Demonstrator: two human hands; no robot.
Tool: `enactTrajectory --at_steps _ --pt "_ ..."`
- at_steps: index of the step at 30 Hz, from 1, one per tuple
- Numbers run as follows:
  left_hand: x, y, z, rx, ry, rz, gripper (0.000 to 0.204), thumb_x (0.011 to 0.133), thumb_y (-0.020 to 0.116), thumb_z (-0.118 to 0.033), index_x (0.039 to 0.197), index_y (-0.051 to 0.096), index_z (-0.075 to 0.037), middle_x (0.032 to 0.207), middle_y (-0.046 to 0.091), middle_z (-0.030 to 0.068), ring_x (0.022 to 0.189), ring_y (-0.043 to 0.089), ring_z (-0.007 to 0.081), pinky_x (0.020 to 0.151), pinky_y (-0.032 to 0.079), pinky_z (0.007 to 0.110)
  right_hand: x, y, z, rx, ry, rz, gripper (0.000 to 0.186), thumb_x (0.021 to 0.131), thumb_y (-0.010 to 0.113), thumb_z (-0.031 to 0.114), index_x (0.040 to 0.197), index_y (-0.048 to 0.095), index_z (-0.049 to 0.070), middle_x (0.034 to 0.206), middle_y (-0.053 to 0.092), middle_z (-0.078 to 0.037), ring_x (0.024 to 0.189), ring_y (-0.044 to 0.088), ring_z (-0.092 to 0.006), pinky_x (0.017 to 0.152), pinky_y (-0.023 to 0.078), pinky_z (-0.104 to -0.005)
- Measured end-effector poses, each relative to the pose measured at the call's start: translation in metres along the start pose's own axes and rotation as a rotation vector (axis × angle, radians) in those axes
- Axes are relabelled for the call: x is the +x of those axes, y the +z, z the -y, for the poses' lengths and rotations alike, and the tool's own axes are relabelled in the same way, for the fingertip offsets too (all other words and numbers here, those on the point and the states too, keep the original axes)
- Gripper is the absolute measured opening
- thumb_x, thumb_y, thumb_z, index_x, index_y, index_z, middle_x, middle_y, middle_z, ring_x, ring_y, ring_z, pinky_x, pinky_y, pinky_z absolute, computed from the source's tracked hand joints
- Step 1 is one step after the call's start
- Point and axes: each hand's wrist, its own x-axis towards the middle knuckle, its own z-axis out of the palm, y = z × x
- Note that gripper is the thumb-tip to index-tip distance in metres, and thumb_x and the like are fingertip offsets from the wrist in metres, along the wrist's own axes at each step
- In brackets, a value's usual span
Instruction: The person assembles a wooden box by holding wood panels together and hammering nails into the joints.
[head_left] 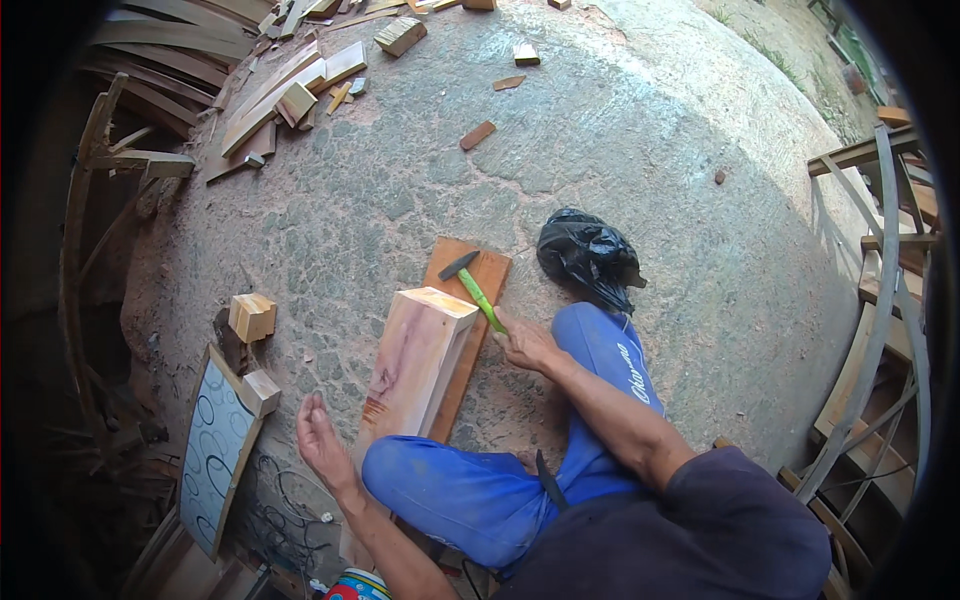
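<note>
My right hand [525, 340] is closed around the green handle of a hammer [483, 300], whose dark head [457, 264] is over a reddish-brown board [461, 401]. A long, pale pinkish wooden piece [400, 365] lies along the board, left of the hammer, its near end hidden by my bent left leg. My left hand [325, 440] is raised left of that piece, fingers loosely extended, with nothing visible in them. Near it are a small wood block [260, 393] and a stack of light blocks [252, 317]. A crumpled black plastic bag [590, 255] sits beyond my right knee.
Wood offcuts [300, 100] are scattered on the cracked concrete floor [650, 150] ahead. Timber piles and frames stand along the left [140, 160] and right [880, 300]. A patterned panel [210, 450], tangled cords and a colourful bucket [357, 585] are at lower left.
</note>
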Motion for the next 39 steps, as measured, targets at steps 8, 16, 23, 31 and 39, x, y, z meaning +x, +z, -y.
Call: enactTrajectory --at_steps 8,16,23,31,39 --pt "0.086 0.146 -0.003 0.676 0.461 0.590 0.033 0.101 0.055 -0.034 0.119 0.065 -0.009 0.122 0.063 0.0188 0.116 0.060 0.0401 0.097 0.049 0.048 -0.051 -0.130 -0.095 -0.136 0.220 -0.567 0.021 0.093 0.056 0.014 0.103 0.072 0.005 0.100 0.070 -0.023 0.098 0.068 -0.0394 0.087 0.053 -0.0477" --pt "0.088 0.172 0.035 0.666 0.578 0.334 0.026 0.100 0.053 -0.030 0.091 0.061 -0.007 0.095 0.061 0.0161 0.091 0.061 0.0392 0.081 0.049 0.052 -0.007 -0.121 -0.176 -0.412 0.339 -0.439 0.026 0.086 0.061 0.018 0.105 0.062 0.000 0.105 0.067 -0.026 0.102 0.064 -0.0453 0.091 0.051 -0.0518" --pt "0.079 0.175 0.035 0.663 0.508 0.229 0.021 0.099 0.052 -0.028 0.095 0.058 -0.008 0.094 0.061 0.0166 0.091 0.061 0.0385 0.080 0.048 0.051 -0.043 -0.123 -0.155 -0.409 0.392 -0.391 0.026 0.093 0.056 0.024 0.105 0.062 0.001 0.100 0.067 -0.028 0.099 0.064 -0.0456 0.086 0.051 -0.0536" --pt "0.071 0.170 0.039 0.477 0.522 -0.105 0.026 0.101 0.051 -0.022 0.119 0.065 -0.009 0.106 0.067 0.0143 0.102 0.060 0.0347 0.092 0.046 0.046 -0.079 -0.121 0.001 0.084 -0.081 -0.464 0.013 0.097 0.063 0.012 0.106 0.068 0.003 0.088 0.066 -0.013 0.077 0.065 -0.0230 0.071 0.052 -0.0353" --pt "-0.011 0.180 -0.004 -0.550 0.089 0.292 0.022 0.102 0.061 -0.022 0.111 0.070 -0.004 0.086 0.066 -0.0005 0.074 0.058 0.0039 0.064 0.048 0.021 -0.006 -0.068 0.137 0.492 -0.452 -0.052 0.027 0.096 0.065 0.010 0.122 0.061 0.004 0.090 0.069 -0.012 0.086 0.070 -0.0205 0.075 0.054 -0.0346"
